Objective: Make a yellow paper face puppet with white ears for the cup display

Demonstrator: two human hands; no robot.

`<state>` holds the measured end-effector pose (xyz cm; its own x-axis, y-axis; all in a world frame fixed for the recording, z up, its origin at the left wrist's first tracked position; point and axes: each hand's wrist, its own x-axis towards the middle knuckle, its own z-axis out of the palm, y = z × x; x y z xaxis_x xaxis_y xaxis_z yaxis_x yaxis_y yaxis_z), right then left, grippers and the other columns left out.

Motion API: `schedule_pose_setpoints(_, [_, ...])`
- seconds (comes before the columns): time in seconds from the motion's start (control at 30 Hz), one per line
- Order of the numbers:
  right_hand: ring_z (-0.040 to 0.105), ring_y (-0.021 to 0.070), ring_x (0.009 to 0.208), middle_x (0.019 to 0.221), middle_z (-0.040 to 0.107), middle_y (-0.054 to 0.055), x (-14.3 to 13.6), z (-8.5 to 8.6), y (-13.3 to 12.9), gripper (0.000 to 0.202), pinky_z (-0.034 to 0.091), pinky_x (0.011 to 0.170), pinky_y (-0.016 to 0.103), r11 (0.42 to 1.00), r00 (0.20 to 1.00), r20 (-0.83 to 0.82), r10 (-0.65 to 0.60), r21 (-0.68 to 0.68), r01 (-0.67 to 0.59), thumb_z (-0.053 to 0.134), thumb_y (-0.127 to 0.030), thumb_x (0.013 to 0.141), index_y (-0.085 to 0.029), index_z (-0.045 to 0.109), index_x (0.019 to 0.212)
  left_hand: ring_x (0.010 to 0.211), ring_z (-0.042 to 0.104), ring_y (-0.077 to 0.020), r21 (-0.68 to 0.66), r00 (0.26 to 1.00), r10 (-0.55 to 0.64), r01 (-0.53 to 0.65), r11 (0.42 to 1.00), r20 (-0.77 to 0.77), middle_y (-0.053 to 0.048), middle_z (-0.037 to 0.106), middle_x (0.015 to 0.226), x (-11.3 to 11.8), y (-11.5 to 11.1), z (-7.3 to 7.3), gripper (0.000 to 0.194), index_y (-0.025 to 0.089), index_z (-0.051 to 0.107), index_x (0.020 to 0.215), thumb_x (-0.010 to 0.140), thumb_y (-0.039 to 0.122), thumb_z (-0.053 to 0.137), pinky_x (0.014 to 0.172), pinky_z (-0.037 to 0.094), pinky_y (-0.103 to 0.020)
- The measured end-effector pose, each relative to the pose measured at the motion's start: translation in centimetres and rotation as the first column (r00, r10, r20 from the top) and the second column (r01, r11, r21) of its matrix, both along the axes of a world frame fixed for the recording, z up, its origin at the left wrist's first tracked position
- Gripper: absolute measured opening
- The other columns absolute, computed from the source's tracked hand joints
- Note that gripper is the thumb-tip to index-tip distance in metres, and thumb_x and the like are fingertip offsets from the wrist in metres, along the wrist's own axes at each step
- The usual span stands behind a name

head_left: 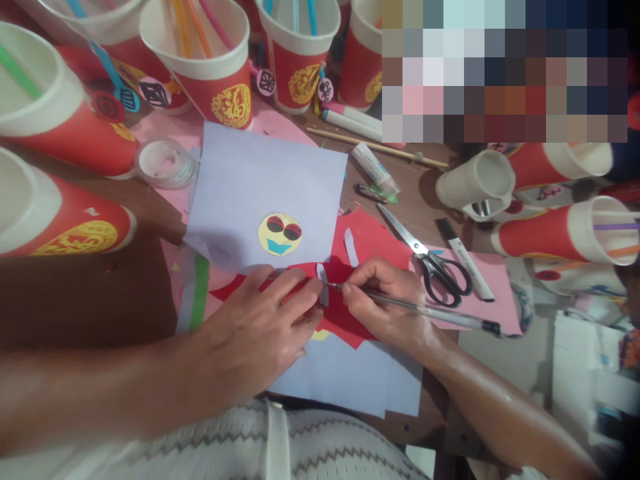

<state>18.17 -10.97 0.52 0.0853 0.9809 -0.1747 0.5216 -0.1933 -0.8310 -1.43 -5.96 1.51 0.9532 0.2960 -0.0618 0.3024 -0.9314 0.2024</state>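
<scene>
In my right hand (387, 297) is a clear-barrelled pen (435, 312), its tip at a small white paper strip (325, 295) on red paper (350, 320). My left hand (270, 320) lies over the red paper with its fingers stretched out, fingertips beside the strip, holding nothing that I can see. A second white strip (351, 247) lies further up the red paper. Above my hands, a round yellow paper face (279, 235) with dark red eye shapes and a blue mouth rests on a pale lavender sheet (265, 173). Further pale sheets (345, 380) lie partly under the red paper.
Black-handled scissors (423, 250) and a marker (465, 260) lie to the right. Behind them are a glue stick (375, 170), a thin wooden stick (370, 143) and a white cup (475, 183). Several red-and-white paper cups (227, 93) and a small clear tub (167, 163) stand around the papers.
</scene>
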Motion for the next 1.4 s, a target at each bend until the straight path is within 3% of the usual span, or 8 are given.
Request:
schedule_pose_setpoints(0.53, [0.040,0.0040,0.038,0.046,0.048,-0.007,-0.14,0.74,0.00,0.013,0.031,0.038,0.015,0.997,0.996,0.072,0.057,0.054,-0.061,0.058,-0.016,0.072,-0.017,0.051,0.061,0.107,0.047,-0.0266,0.023,0.999,-0.020,0.019,1.000,0.032,-0.006,0.061,0.114,0.05,0.31,-0.18,0.032,0.021,0.060,0.110,0.086,0.039,0.049,0.085,0.038,-0.044])
schedule_pose_setpoints(0.97, [0.042,0.0043,0.040,0.047,0.048,-0.007,-0.13,0.27,-0.06,0.013,0.033,0.039,0.015,0.995,0.994,0.093,0.057,0.073,-0.064,0.058,-0.018,0.074,-0.018,0.051,0.063,0.107,0.047,-0.0269,0.014,1.000,-0.025,0.024,1.000,0.016,-0.006,0.061,0.114,0.05,0.40,-0.16,0.032,0.021,0.059,0.110,0.086,0.039,0.050,0.084,0.037,-0.044])
schedule_pose_setpoints(1.3, [0.041,0.0042,0.039,0.047,0.048,-0.008,-0.28,0.10,-0.11,0.013,0.032,0.039,0.016,0.992,0.987,0.147,0.067,0.101,-0.082,0.058,-0.018,0.074,-0.019,0.050,0.064,0.118,0.042,-0.0273,-0.089,0.999,0.037,-0.037,0.995,-0.008,-0.008,0.047,0.136,-0.15,0.32,-0.11,0.035,0.023,0.058,0.115,0.084,0.040,0.051,0.092,0.035,-0.047])
schedule_pose_setpoints(1.4, [0.040,0.0036,0.038,0.048,0.048,-0.008,-0.25,0.14,-0.14,0.013,0.031,0.039,0.016,0.988,0.986,0.151,0.067,0.127,-0.087,0.059,-0.018,0.074,-0.018,0.050,0.064,0.118,0.043,-0.0271,-0.092,0.999,0.034,-0.034,0.995,0.005,-0.008,0.048,0.136,-0.22,0.39,-0.07,0.036,0.024,0.057,0.116,0.085,0.041,0.050,0.092,0.035,-0.047])
